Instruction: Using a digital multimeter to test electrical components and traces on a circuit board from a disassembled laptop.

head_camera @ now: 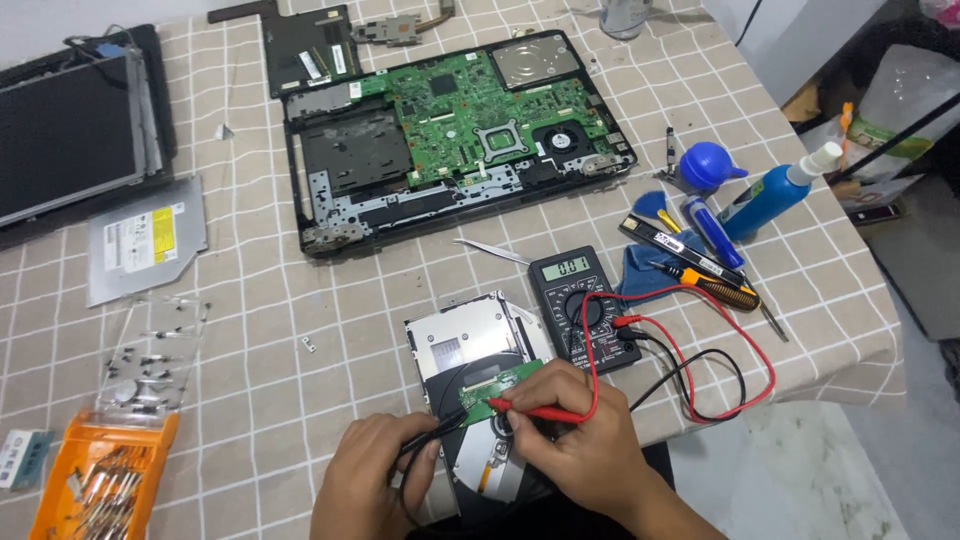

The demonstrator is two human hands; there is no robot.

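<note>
The right hand (590,440) is closing its fingers around a red probe (540,410), pinching it like a pen, and the probe's tip is touching the small green circuit board (497,385) on the opened optical drive (470,350). The left hand (370,480) is gripping a black probe (430,435) in the same curled way, its tip also resting at the board's lower edge. The red probe is lying nearly level, its long axis running left to right with the tip pointing left; the black probe is slanting up and to the right toward the board. The drive is sitting at the near edge of the checked tablecloth (300,300), just left of the black multimeter (580,300), tilted so its long side is running from upper left to lower right. Its silver metal cover is showing above, and a dark tray area with a round spindle is showing below the green board. Red and black leads are looping from the probes to the meter.
</note>
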